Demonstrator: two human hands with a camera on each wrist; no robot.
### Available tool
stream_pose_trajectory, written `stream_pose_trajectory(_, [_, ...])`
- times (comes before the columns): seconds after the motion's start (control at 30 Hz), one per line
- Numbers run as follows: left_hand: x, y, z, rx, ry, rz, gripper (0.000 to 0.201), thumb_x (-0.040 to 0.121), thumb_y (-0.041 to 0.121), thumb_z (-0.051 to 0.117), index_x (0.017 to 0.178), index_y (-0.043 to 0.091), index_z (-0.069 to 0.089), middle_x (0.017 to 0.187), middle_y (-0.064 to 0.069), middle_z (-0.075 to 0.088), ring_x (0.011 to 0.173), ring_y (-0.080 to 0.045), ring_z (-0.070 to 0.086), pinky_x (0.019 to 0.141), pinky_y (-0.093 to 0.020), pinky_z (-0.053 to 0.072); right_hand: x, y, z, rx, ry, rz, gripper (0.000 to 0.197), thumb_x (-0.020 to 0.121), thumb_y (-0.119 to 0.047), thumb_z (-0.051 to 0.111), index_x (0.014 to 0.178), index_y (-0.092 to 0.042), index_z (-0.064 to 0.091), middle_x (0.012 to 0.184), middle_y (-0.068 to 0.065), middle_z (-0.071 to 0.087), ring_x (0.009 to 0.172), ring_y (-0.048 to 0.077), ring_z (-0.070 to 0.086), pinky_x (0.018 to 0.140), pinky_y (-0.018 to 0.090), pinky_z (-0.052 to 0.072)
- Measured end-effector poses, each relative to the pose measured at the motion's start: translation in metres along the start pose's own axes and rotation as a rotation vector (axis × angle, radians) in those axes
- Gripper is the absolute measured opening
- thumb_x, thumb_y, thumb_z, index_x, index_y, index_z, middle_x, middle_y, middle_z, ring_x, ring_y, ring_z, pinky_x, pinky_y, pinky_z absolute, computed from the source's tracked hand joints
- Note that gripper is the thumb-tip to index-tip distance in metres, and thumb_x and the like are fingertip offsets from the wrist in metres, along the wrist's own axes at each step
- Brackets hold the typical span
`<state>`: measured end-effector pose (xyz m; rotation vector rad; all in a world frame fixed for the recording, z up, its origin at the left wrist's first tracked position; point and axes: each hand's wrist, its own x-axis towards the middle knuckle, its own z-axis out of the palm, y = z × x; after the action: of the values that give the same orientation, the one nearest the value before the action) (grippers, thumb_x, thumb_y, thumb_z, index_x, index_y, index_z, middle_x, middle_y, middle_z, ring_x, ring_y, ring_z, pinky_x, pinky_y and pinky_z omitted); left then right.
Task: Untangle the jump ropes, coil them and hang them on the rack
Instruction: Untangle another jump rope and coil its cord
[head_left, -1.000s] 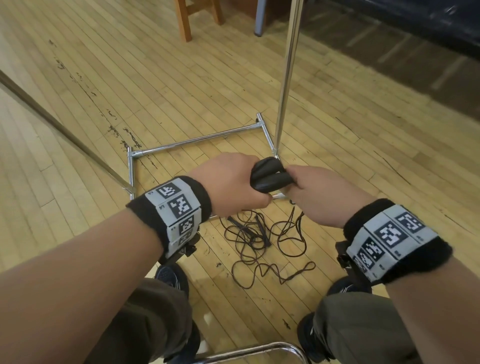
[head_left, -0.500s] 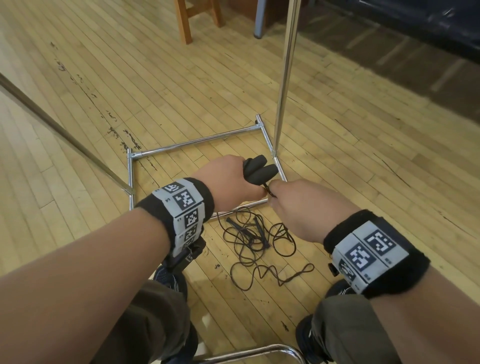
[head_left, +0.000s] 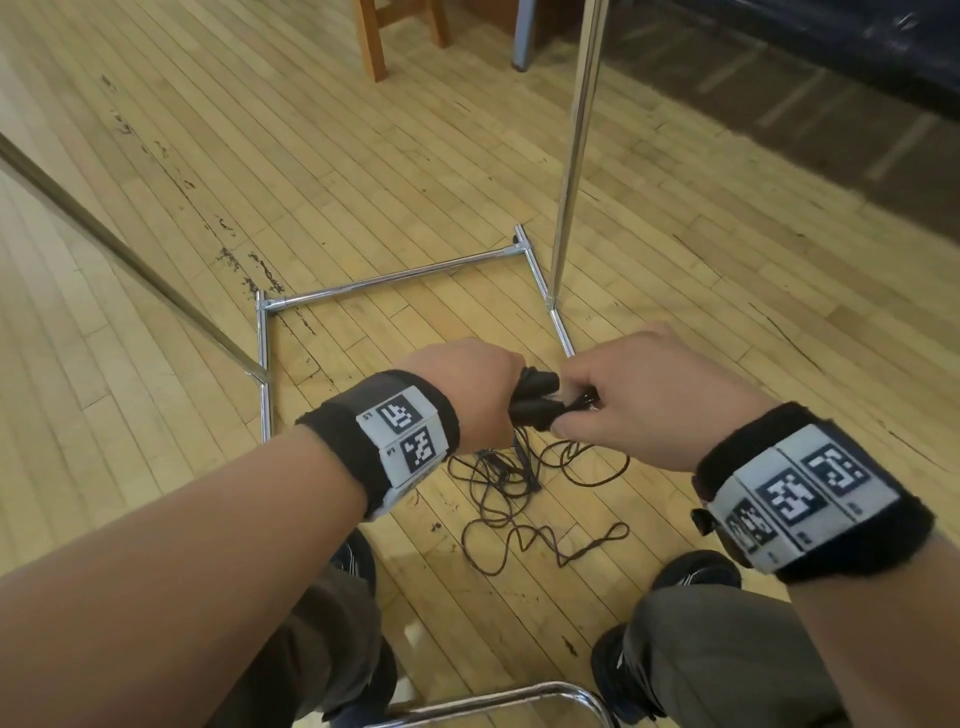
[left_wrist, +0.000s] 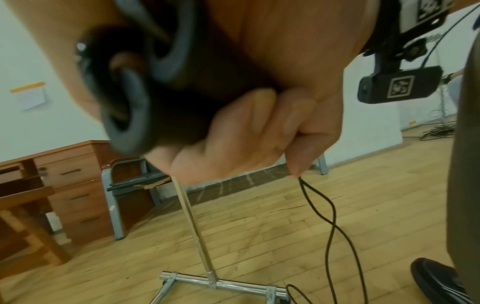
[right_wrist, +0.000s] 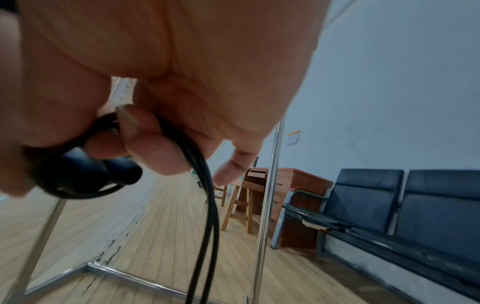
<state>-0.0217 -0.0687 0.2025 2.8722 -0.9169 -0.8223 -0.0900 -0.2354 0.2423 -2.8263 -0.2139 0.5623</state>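
Chrome rack (head_left: 400, 278) standing on the wooden floor (head_left: 208, 156). Black cord (head_left: 519, 499) piled between the shoes. Left hand (head_left: 462, 387) wrapped round both foam handles (head_left: 532, 400); right hand (head_left: 639, 395) pinching doubled cord beside them.

The handles (head_left: 535, 400) were mostly covered by both hands and blurred in the left wrist view. The rack (head_left: 574, 156) upright ran past the top edge. The cord (head_left: 519, 499) tangle could not be traced.
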Motion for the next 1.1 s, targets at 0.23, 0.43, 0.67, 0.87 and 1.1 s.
stream_pose_trajectory(0.23, [-0.020,0.024,0.001,-0.003,-0.114,0.318,0.027,0.090,0.031,0.070,0.088,0.035,0.044,0.077,0.007,0.060,0.064,-0.008,0.055,0.053,-0.024,0.038,-0.015,0.026,-0.008,0.620,-0.012,-0.043,0.020,0.075,-0.036,0.085,0.073,-0.022,0.071,0.076,0.002,0.071,0.073,0.020,0.065,0.068,0.030,0.054])
stream_pose_trajectory(0.43, [-0.030,0.029,-0.015,-0.191,-0.076,0.452,0.036,0.085,0.029,0.076,0.078,0.038,0.043,0.066,0.009,0.055,0.057,-0.002,0.056,0.049,-0.012,0.038,-0.012,0.032,-0.003,1.017,0.029,-0.057,0.042,0.069,-0.043,0.078,0.076,-0.004,0.064,0.068,0.008,0.058,0.063,0.018,0.053,0.059,0.025,0.049])
stream_pose_trajectory(0.67, [-0.033,0.032,-0.026,-0.633,-0.011,0.438,0.033,0.080,0.018,0.079,0.081,0.036,0.052,0.065,0.015,0.061,0.052,-0.001,0.056,0.050,-0.013,0.044,0.001,0.024,0.003,1.311,0.110,0.144,0.044,0.093,-0.051,0.061,0.079,-0.009,0.058,0.064,0.004,0.052,0.057,0.018,0.058,0.053,0.024,0.054])
stream_pose_trajectory(0.87, [-0.027,0.037,-0.013,-0.349,-0.145,0.351,0.027,0.084,0.030,0.078,0.082,0.035,0.051,0.072,0.007,0.063,0.059,-0.005,0.058,0.052,-0.017,0.043,0.005,0.019,-0.003,1.097,0.306,0.165,0.066,0.098,-0.051,0.061,0.073,0.008,0.046,0.068,0.028,0.037,0.062,0.043,0.038,0.103,0.059,0.047])
stream_pose_trajectory(1.1, [-0.014,0.040,0.008,-0.225,-0.227,0.169,0.023,0.088,0.033,0.074,0.082,0.028,0.053,0.080,0.003,0.066,0.070,-0.014,0.062,0.059,-0.026,0.045,0.005,-0.001,-0.018,0.810,0.353,-0.040,0.063,0.091,-0.057,0.069,0.061,-0.007,0.048,0.054,0.004,0.034,0.049,0.018,0.033,0.052,0.037,0.037])
